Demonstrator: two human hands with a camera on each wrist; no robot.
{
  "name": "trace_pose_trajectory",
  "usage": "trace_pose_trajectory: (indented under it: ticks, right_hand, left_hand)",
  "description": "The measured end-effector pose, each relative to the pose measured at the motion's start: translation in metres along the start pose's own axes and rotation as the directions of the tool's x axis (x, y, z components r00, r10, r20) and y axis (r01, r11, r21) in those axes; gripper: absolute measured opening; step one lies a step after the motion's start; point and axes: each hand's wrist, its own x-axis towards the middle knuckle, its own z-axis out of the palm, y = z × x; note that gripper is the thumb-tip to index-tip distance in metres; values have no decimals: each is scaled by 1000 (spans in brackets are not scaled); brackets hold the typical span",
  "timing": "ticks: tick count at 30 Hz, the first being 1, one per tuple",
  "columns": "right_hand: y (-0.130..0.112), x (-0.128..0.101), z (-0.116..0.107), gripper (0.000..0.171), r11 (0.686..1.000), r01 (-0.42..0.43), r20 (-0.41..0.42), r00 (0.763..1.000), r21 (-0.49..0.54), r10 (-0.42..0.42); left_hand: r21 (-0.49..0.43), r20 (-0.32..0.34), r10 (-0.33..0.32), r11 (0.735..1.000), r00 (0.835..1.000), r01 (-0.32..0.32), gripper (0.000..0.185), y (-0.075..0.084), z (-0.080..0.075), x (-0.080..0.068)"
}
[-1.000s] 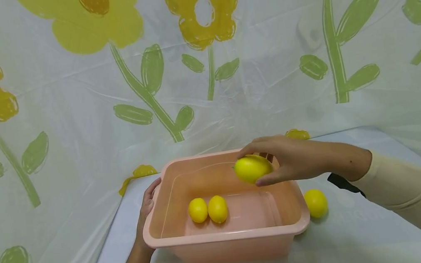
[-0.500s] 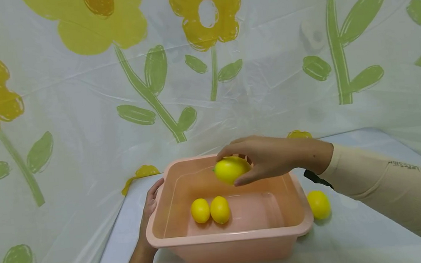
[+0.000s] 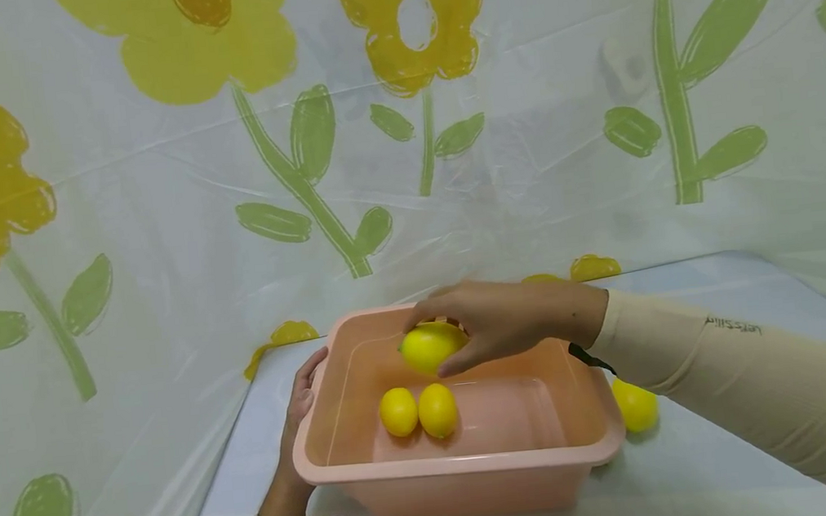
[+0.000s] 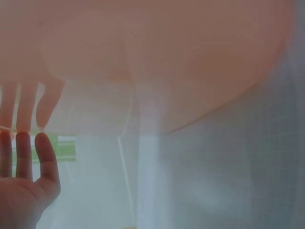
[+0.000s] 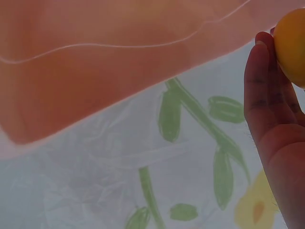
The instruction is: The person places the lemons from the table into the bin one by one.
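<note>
My right hand [image 3: 488, 317] pinches a lemon [image 3: 431, 348] between thumb and fingers, over the left half of a pink plastic basin [image 3: 460, 464]. Beneath it, two more lemons lie side by side on the basin floor, a left lemon [image 3: 399, 412] and a right lemon [image 3: 437, 411]. In the right wrist view, part of the held lemon [image 5: 291, 47] shows at the fingertips. My left hand [image 3: 300, 403] is at the basin's left side, near the rim. The left wrist view shows its fingers [image 4: 47, 155] fairly straight, their tips touching the basin wall; the thumb is out of sight there.
Another lemon [image 3: 636, 405] sits on the white table cover [image 3: 740, 451] just right of the basin, partly behind the right forearm. Something small peeks out under the basin's right rim, too hidden to tell. A flower-printed sheet [image 3: 537, 157] hangs behind.
My right hand has carried its lemon leftward across the basin and slightly lower, toward the two lemons inside. My left hand stays at the basin's side. The whole view has shifted a little.
</note>
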Motion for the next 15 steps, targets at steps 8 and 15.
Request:
trace_pose_trajectory:
  ticks: [8,15]
  right_hand:
    - [-1,12,8,48,998,-55,25,998,14,55]
    - [3,21,15,48,997,-45,59,997,63,42]
  left_hand:
    - [-53,-31,-32,998,999,30,41,2,2,3]
    - [-7,-47,-60,998,997,60,42,3,2,2]
